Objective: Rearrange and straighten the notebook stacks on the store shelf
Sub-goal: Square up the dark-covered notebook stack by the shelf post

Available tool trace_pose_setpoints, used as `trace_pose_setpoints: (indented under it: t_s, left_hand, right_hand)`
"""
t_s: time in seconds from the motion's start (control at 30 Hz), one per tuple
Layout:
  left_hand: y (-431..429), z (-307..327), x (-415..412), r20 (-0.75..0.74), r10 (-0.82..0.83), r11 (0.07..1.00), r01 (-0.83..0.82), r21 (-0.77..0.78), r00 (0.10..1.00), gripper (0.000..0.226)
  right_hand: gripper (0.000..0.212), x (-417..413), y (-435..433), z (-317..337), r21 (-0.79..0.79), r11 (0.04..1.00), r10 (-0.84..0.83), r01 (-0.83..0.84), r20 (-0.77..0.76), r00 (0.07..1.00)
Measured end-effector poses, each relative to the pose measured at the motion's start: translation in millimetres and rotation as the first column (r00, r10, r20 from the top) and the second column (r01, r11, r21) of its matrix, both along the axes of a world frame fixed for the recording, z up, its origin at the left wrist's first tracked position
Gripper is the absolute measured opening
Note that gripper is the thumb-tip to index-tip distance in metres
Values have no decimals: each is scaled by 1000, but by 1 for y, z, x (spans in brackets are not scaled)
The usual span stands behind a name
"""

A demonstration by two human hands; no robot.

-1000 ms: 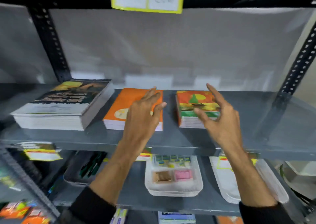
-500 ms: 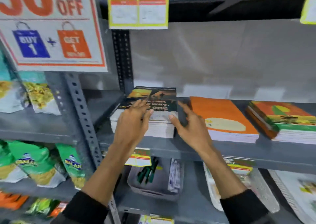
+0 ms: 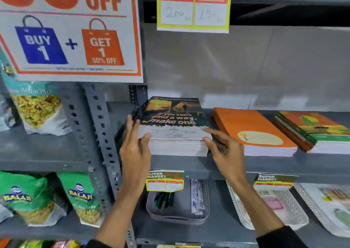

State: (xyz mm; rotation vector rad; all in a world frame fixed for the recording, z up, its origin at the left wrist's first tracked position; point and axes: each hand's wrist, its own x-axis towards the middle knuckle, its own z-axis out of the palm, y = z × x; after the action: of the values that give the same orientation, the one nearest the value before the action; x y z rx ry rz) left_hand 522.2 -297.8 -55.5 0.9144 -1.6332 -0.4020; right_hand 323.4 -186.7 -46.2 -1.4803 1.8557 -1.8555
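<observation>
Three notebook stacks lie on the grey shelf (image 3: 227, 164). The leftmost stack (image 3: 174, 122) has a dark cover with the words "make one". My left hand (image 3: 135, 147) presses flat against its left side with the thumb on its front corner. My right hand (image 3: 223, 147) grips its front right corner, thumb on the top cover. The stack sits square against the shelf upright. An orange-covered stack (image 3: 253, 130) lies to its right. A green and orange stack (image 3: 314, 130) lies furthest right, its books slightly fanned.
A perforated upright post (image 3: 102, 134) stands just left of the stack. Snack bags (image 3: 36, 109) fill the left shelves under a sale sign (image 3: 72, 29). Below are a grey basket of pens (image 3: 178, 204), white baskets (image 3: 272, 206), and price tags (image 3: 164, 180).
My view and both hands swung left from the orange and green stacks to the dark-covered stack. Both hands now clasp its sides, and the stack sits straighter.
</observation>
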Motion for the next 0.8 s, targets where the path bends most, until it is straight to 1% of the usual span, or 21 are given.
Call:
trace_pose_setpoints:
  t_s: [0.07,0.17,0.27,0.37,0.47,0.63,0.8]
  left_hand:
    - [-2,-1,2,-64,23,997,-18,78,998,52]
    - [-3,-3,3,-68,54,989,-44,139,996,49]
    - [-2,-3,3,-67,44,989,-34,143,997,41]
    - [-6,-3,3,-71,48,988,-37,150,996,41]
    - [-8,-6,3,-106,48,986,-30,163,993,40]
    - [-9,-6,3,-95,58,985,-42,166,994,40]
    - [-8,-5,1,-105,46,986,-28,163,993,39]
  right_hand:
    - [29,-1,-1,-3,-32,999,-12,13,20,1000]
    - [27,-2,-3,-6,-38,999,-17,19,46,999]
    - [27,-1,-3,-8,-55,998,-12,15,55,998]
    - [30,-1,-5,-9,-52,999,-8,10,50,999]
    - [32,-1,-6,-10,-35,999,-24,25,28,999]
    - [35,-1,-8,-10,11,999,-39,40,-48,998]
    - [37,-1,-8,-10,32,999,-37,39,-72,997]
